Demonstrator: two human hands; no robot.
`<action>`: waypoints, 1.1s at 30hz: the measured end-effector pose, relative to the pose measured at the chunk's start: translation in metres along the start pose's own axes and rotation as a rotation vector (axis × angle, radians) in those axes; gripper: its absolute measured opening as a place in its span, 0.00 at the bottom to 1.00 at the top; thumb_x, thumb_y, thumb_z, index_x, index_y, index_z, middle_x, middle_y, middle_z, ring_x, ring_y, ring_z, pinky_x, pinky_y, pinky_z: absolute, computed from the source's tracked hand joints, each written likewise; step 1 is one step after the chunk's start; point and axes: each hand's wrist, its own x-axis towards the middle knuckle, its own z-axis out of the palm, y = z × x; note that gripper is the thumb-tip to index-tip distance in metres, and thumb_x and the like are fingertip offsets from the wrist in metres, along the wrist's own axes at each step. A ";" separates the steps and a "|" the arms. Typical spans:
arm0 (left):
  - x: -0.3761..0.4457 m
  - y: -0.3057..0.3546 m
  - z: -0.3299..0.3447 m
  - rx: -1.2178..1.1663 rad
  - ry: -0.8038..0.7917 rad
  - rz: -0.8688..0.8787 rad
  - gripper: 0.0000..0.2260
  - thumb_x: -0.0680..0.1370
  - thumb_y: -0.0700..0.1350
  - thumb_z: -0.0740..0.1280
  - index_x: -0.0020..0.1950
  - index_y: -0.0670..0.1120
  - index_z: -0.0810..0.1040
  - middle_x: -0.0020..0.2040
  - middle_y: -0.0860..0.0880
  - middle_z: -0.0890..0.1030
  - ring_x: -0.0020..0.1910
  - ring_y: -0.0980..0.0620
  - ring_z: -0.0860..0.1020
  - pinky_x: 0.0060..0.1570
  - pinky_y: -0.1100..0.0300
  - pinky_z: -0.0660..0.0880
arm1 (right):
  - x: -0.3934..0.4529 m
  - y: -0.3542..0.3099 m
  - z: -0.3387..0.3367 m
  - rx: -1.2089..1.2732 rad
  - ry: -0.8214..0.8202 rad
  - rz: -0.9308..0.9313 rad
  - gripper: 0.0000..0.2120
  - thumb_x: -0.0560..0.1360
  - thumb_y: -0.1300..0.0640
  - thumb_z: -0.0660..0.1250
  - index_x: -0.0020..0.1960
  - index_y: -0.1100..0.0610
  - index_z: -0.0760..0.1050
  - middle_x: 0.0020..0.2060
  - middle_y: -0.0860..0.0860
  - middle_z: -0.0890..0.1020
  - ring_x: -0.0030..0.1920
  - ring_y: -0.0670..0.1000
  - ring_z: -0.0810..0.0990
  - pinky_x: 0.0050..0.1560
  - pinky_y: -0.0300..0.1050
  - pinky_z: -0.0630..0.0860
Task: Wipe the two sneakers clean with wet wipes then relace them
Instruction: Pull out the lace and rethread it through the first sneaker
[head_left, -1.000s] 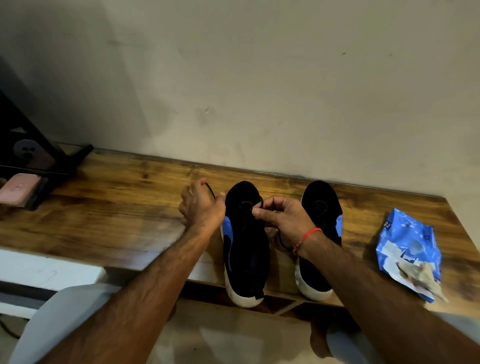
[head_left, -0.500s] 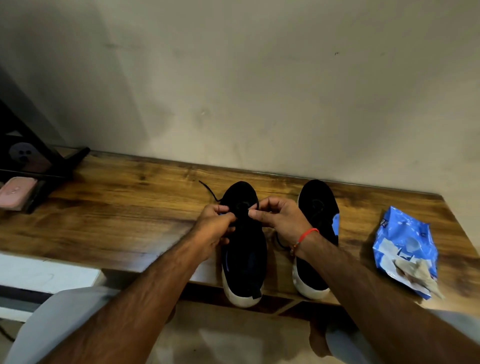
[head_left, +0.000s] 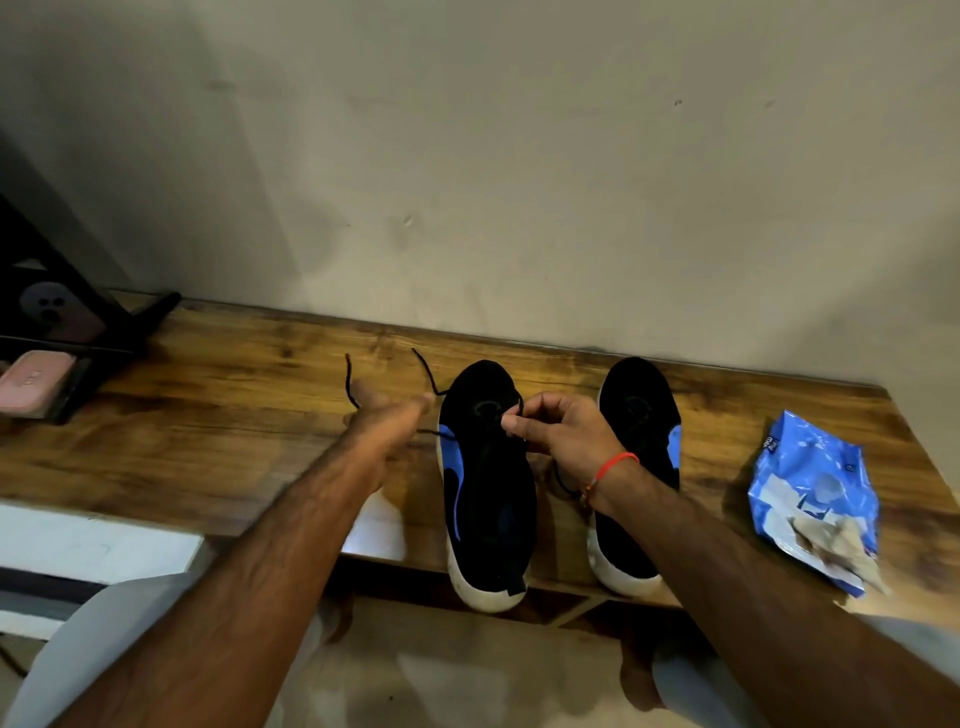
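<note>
Since half a second ago the left hand (head_left: 387, 415) swung out left off the left sneaker (head_left: 485, 478), blurry, fingers' grip can't be made out. Right hand (head_left: 563, 428) stays pinching the black lace (head_left: 426, 371) at the toe. Right sneaker (head_left: 636, 467) alongside on the wooden table (head_left: 234, 410), plain wall (head_left: 519, 156) behind.

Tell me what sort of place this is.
Probably a room in a home, at a desk against a wall. A wooden desk stands against a plain wall, sneakers and a wipes pack sit on it, and a pink case lies at its left end.
</note>
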 end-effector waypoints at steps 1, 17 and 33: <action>0.000 -0.003 0.000 0.065 -0.020 -0.030 0.46 0.78 0.57 0.72 0.82 0.53 0.41 0.82 0.42 0.55 0.76 0.40 0.64 0.63 0.47 0.72 | 0.000 0.000 0.001 0.001 -0.001 0.001 0.05 0.72 0.64 0.75 0.40 0.56 0.82 0.40 0.54 0.86 0.44 0.51 0.85 0.50 0.50 0.82; -0.019 -0.018 0.043 -0.071 -0.176 0.034 0.10 0.84 0.52 0.64 0.46 0.48 0.76 0.43 0.47 0.78 0.36 0.53 0.74 0.37 0.58 0.68 | -0.010 -0.002 0.011 0.130 -0.007 -0.031 0.04 0.75 0.66 0.71 0.49 0.63 0.83 0.43 0.55 0.86 0.45 0.48 0.85 0.44 0.38 0.80; -0.008 -0.023 0.037 -0.726 -0.013 -0.197 0.15 0.85 0.35 0.54 0.38 0.41 0.67 0.39 0.41 0.73 0.39 0.48 0.73 0.21 0.56 0.78 | -0.002 0.030 0.022 0.792 0.255 0.298 0.15 0.83 0.64 0.54 0.38 0.62 0.69 0.29 0.59 0.81 0.38 0.56 0.83 0.51 0.53 0.80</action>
